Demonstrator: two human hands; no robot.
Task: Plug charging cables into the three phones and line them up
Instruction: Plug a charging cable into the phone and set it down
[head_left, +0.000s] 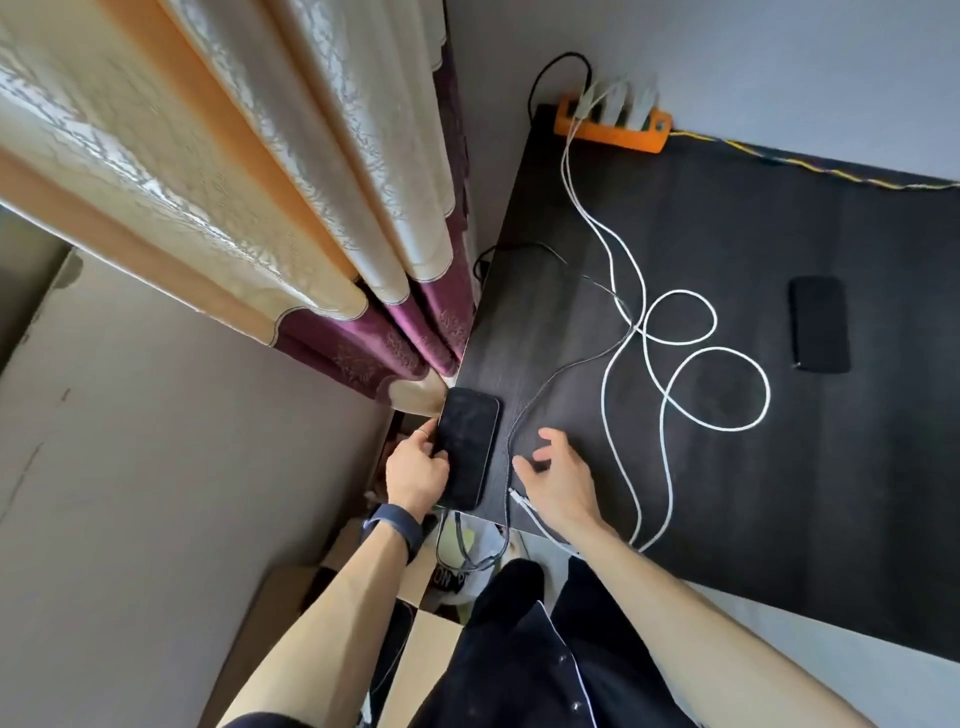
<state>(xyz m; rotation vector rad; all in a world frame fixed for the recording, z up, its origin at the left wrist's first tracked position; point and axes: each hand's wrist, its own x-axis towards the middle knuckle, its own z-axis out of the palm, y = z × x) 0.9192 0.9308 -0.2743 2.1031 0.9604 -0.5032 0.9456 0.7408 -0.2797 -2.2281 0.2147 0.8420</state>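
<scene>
A black phone (467, 447) lies screen up at the near left corner of the dark table (779, 493). My left hand (418, 470) grips its left edge. A grey braided cable (524, 410) runs beside the phone and loops below the table edge to the phone's near end. My right hand (558, 480) hovers just right of it, fingers spread, holding nothing. A white cable plug (519, 500) lies under my right wrist. Two white cables (691, 358) coil across the middle. A second black phone (820, 325) lies far right with no cable attached. No third phone is in view.
An orange power strip (613, 127) with white chargers sits at the table's back left corner against the wall. Curtains (260, 182) hang left of the table. Cardboard boxes (415, 649) and a bag stand on the floor below the near edge.
</scene>
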